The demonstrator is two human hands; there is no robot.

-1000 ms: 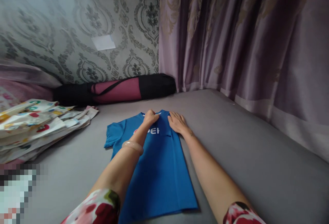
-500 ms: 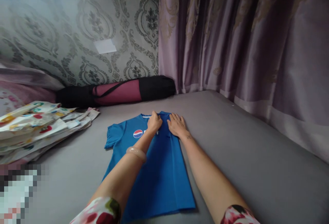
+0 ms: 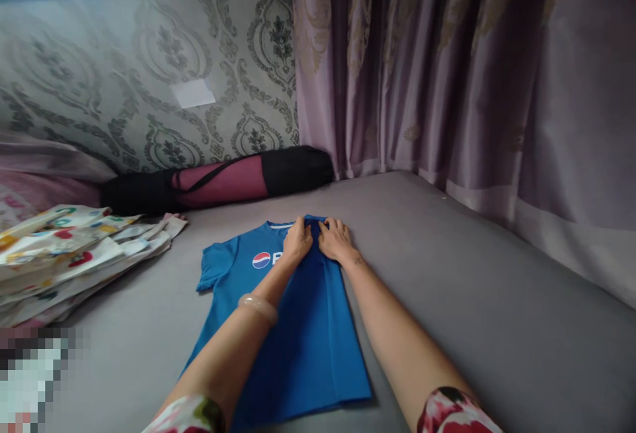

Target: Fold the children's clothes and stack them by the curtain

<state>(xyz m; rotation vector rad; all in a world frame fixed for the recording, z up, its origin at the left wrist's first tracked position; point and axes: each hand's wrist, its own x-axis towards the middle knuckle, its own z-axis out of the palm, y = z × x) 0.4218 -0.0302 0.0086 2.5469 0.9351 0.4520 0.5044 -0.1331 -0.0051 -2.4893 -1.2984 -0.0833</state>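
Note:
A blue T-shirt (image 3: 293, 353) lies front up on the bed, with a round red, white and blue logo and part of a white letter showing on its chest. Its right side is turned inward in a long straight fold, while the left sleeve lies spread out. Near the collar, my left hand (image 3: 298, 241) is closed on the fabric at the shoulder. Just to its right, my right hand (image 3: 336, 240) has bent fingers that pinch the folded shoulder edge; its fingertips are partly hidden.
Grey sheet (image 3: 422, 274) covers the bed. A pile of patterned white cloth (image 3: 74, 261) lies at the left. Along the wall rests a black and maroon rolled bag (image 3: 223, 180). Purple curtains (image 3: 397, 75) hang down to the bed's far right edge.
My right hand has gone from lying flat to curled fingers on the shirt's shoulder. My left hand has shifted only slightly. The whole view has moved a little.

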